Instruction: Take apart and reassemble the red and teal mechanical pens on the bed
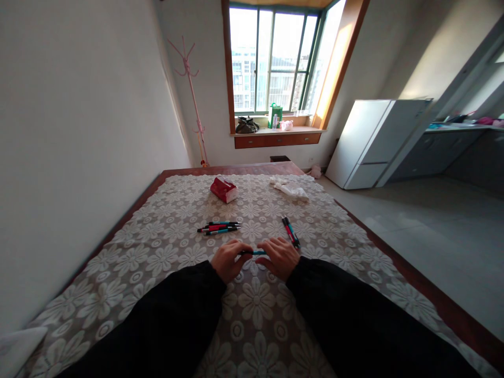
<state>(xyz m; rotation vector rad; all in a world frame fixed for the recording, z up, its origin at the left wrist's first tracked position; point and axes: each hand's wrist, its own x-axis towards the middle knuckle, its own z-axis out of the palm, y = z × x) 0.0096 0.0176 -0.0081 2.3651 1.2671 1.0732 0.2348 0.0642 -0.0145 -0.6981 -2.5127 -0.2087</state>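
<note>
A teal pen (254,252) is held level between my two hands, just above the flower-patterned cloth (177,252) on the table. My left hand (229,259) grips its dark left end and my right hand (280,257) grips its teal right end. Beyond my left hand lies a small bunch of three pens (219,228), red and teal with black tips. Two more pens (291,231) lie side by side just past my right hand. Black sleeves cover both my forearms.
A red tissue pack (224,189) and a crumpled white plastic bag (289,188) lie at the table's far end. A white wall runs along the left. To the right is open floor with a white fridge (374,142). A pink coat stand (191,100) stands by the window.
</note>
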